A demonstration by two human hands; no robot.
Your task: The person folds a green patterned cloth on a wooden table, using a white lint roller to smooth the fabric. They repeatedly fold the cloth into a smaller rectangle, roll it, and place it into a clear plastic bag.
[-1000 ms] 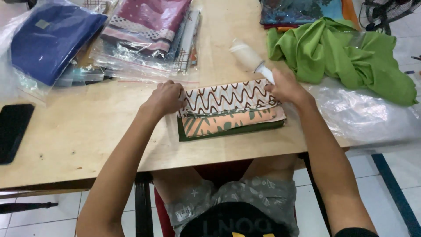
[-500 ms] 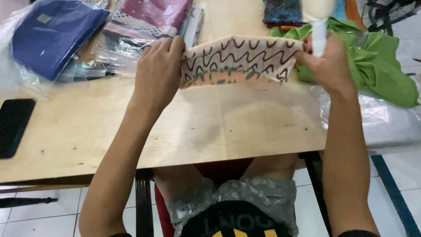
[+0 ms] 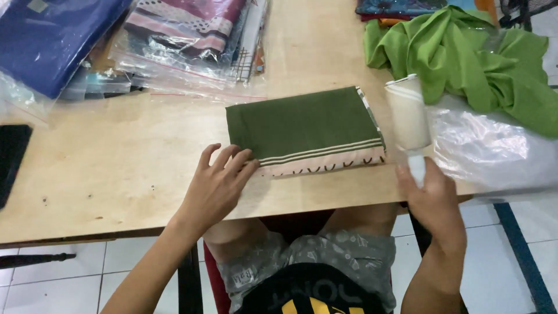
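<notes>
Wooden table (image 3: 116, 174) carrying a folded green cloth (image 3: 302, 125) near its front edge. Left hand (image 3: 218, 186) spread flat, fingertips touching cloth's near left corner. Right hand (image 3: 433, 200) closed around a white lint roller (image 3: 408, 113) just right of cloth. Beyond cloth, clear bags (image 3: 192, 40) holding folded fabrics.

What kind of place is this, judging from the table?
Probably a small clothing or textile packing workspace: a folded green cloth on a wooden table, bagged fabrics stacked behind, and a lint roller ready.
</notes>
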